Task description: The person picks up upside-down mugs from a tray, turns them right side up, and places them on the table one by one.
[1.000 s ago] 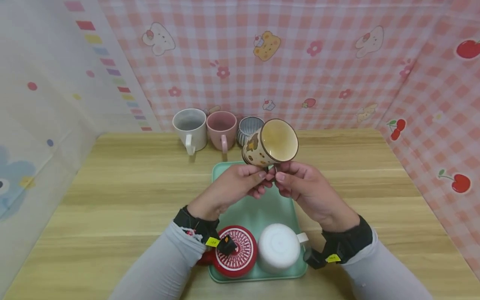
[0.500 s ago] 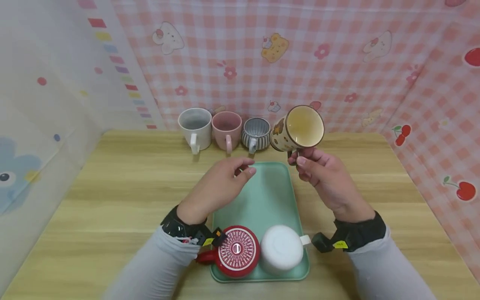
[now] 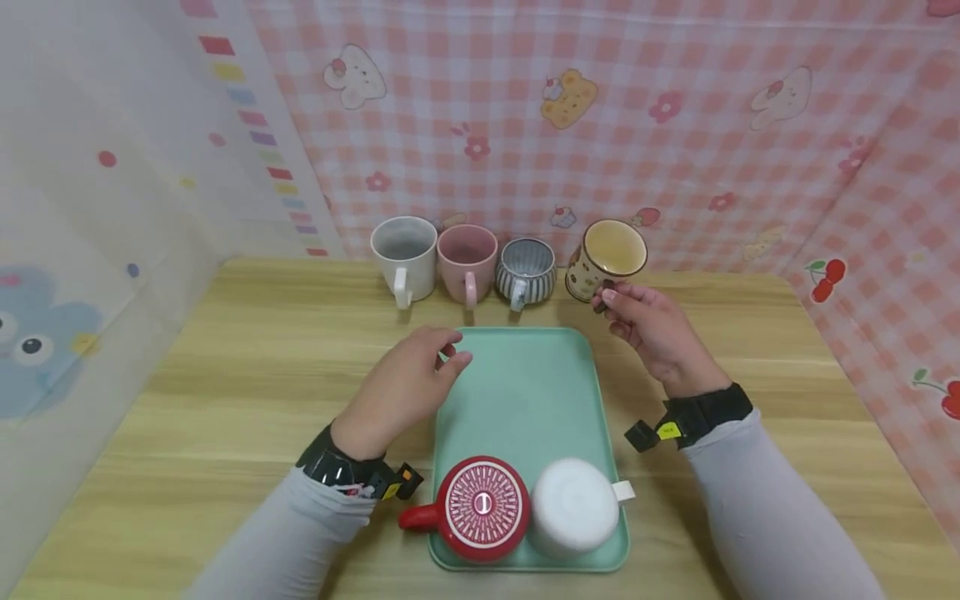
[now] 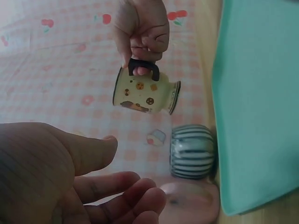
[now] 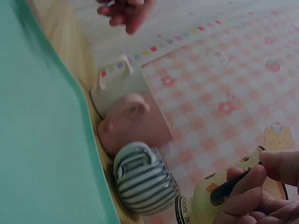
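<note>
Head view: right hand (image 3: pixel 654 333) pinched the dark handle of the cookie-print mug (image 3: pixel 604 258), held tilted just right of the striped cup (image 3: pixel 526 270); a level, low set-down would suit. Left hand (image 3: pixel 405 385) hovered loose-fingered, holding nothing, at the green tray (image 3: pixel 525 392). The tray held an upturned red mug (image 3: pixel 480 507) and white mug (image 3: pixel 573 505).

Left wrist view: the cookie-print mug (image 4: pixel 145 92) hung beyond the relaxed fingers (image 4: pixel 117 186).

Right wrist view: fingers (image 5: pixel 243 191) wrapped the handle; pink mug (image 5: pixel 133 123) beyond appeared empty.

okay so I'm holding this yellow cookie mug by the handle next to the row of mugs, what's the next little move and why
Probably lower the yellow cookie mug straight down onto the table, just right of the striped mug. Your right hand holds it by the dark handle, tilted and off the wood in the left wrist view. That spot continues the row: white mug, pink mug, striped.
</note>
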A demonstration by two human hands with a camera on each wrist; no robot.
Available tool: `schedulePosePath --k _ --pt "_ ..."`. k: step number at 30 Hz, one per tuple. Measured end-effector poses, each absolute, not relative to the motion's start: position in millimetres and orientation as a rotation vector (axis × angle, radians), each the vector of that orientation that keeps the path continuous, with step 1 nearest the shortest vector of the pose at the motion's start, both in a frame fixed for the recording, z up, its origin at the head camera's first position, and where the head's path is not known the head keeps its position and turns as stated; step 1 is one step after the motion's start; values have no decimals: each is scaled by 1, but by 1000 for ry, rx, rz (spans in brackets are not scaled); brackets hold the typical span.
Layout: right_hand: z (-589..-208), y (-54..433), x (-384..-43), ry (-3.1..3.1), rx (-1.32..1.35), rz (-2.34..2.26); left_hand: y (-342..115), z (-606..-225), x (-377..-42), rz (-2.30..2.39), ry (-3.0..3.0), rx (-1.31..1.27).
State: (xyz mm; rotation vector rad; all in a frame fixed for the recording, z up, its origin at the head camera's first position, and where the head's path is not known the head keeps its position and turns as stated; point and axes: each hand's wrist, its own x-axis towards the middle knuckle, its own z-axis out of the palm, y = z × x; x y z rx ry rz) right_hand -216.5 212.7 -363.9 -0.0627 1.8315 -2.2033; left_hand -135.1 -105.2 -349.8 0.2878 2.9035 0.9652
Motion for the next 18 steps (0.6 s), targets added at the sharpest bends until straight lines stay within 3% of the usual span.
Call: schedulePosePath --k 18 --pt "-412 210 -255 1947 17 -2120 -108 -364 -141 788 2934 223"
